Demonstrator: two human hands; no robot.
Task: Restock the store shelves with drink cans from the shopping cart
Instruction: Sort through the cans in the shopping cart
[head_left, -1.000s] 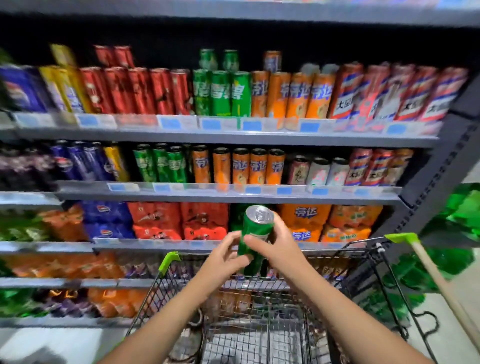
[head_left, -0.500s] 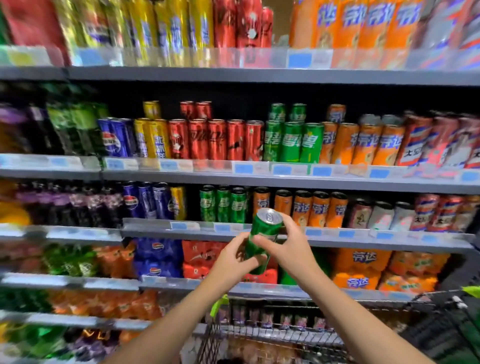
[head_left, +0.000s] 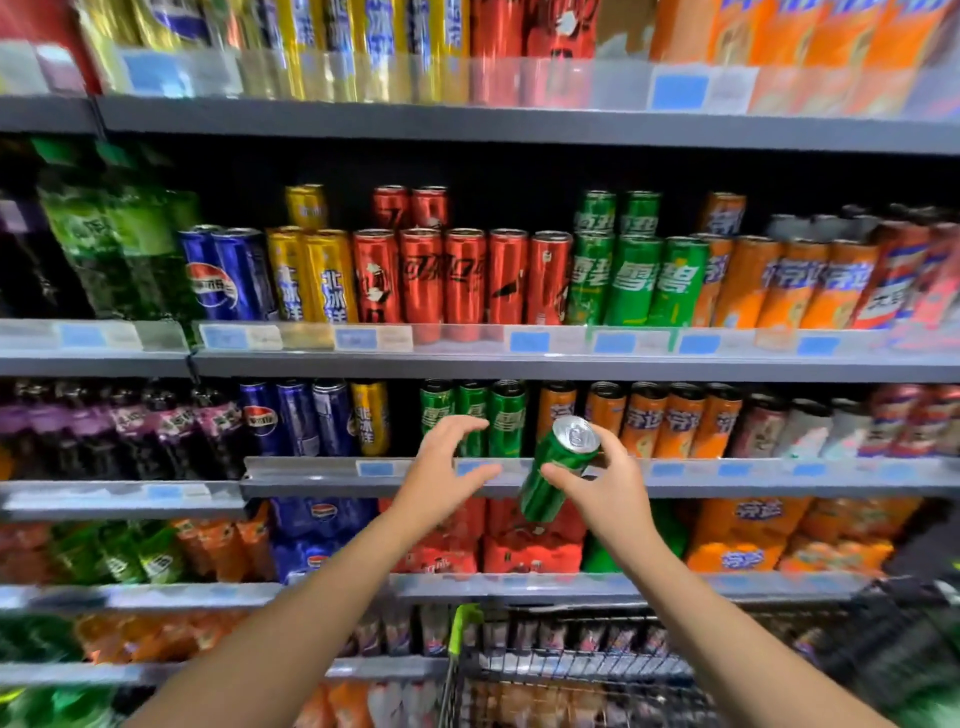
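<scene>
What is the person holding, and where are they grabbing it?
The right hand holds a green can around its upper side. The left hand holds nothing.

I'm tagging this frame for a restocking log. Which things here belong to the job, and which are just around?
Job:
green can, held tilted in right hand
left hand, free beside it
green cans on the shelf
shopping cart

Just around:
red cans
orange cans
blue cans

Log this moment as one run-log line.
stage: carrying to shelf | right hand: grips green can, tilted | left hand: open, off can | cart: below
</scene>
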